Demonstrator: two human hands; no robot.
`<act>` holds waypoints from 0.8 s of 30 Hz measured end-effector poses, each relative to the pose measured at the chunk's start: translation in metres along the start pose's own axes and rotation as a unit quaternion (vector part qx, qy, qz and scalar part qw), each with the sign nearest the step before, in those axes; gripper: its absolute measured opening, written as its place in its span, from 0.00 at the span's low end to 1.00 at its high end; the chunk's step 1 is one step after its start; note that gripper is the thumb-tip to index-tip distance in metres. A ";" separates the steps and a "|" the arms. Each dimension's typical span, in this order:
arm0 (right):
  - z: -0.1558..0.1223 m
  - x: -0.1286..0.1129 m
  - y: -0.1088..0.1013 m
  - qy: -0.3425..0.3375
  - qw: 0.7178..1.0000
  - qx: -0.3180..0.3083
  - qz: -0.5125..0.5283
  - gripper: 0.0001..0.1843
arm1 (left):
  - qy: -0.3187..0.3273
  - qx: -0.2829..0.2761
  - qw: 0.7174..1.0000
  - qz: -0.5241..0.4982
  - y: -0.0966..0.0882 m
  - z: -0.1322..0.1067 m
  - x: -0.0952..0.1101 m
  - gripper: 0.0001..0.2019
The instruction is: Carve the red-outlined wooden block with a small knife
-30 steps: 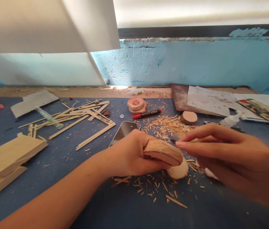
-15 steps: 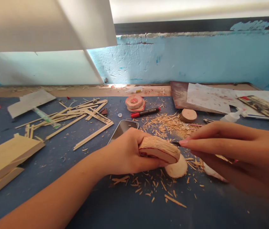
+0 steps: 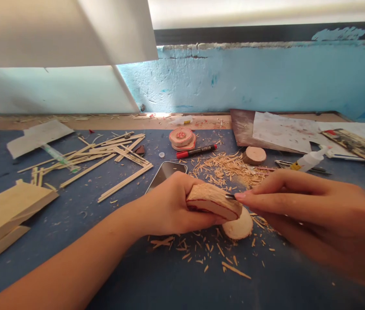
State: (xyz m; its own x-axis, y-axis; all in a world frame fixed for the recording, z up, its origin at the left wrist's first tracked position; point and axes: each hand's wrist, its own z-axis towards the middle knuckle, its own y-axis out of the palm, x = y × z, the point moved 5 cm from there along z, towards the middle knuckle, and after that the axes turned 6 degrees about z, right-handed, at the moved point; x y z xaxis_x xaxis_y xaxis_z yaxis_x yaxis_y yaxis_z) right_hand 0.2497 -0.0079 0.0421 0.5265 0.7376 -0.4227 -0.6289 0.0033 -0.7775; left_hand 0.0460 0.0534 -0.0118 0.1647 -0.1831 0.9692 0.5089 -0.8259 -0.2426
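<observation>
My left hand (image 3: 169, 206) is closed around a thick round slice of wood (image 3: 214, 200), held on edge just above the blue table top (image 3: 72, 241). My right hand (image 3: 301, 219) pinches a small knife; its metal tip (image 3: 230, 196) touches the upper edge of the slice. Under the slice a second pale wooden disc (image 3: 238, 227) lies flat among wood shavings (image 3: 230, 168).
A phone (image 3: 166, 172) lies behind my left hand. Farther back are a red marker (image 3: 197, 151), a painted disc (image 3: 181, 137), another wooden slice (image 3: 254, 155) and a glue bottle (image 3: 308, 160). Thin sticks (image 3: 111, 155) and wooden blocks (image 3: 4, 215) lie to the left, papers (image 3: 282, 131) at the right.
My right hand has moved left, bringing the knife tip onto the edge of the slice. The left hand has stayed almost still.
</observation>
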 end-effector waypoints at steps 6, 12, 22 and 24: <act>-0.001 -0.005 0.010 -0.021 0.999 0.039 -0.007 0.20 | -0.007 0.019 0.999 0.025 -0.001 -0.001 -0.004 0.08; -0.001 -0.007 0.016 -0.025 0.998 0.052 -0.010 0.18 | -0.011 0.017 1.000 0.003 -0.001 -0.001 -0.006 0.08; -0.003 -0.014 0.021 -0.020 0.998 0.051 -0.025 0.22 | 0.003 0.023 0.994 0.107 0.003 0.000 0.002 0.10; 0.000 -0.016 0.020 -0.017 0.998 0.062 -0.022 0.22 | 0.019 0.013 0.996 0.083 0.004 0.000 0.003 0.07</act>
State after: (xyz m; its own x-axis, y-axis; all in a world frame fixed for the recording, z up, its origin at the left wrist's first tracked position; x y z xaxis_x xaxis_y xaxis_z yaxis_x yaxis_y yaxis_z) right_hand 0.2287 -0.0195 0.0336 0.5371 0.7571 -0.3720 -0.6722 0.1176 -0.7310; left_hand 0.0489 0.0495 -0.0095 0.2163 -0.3362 0.9166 0.4988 -0.7690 -0.3997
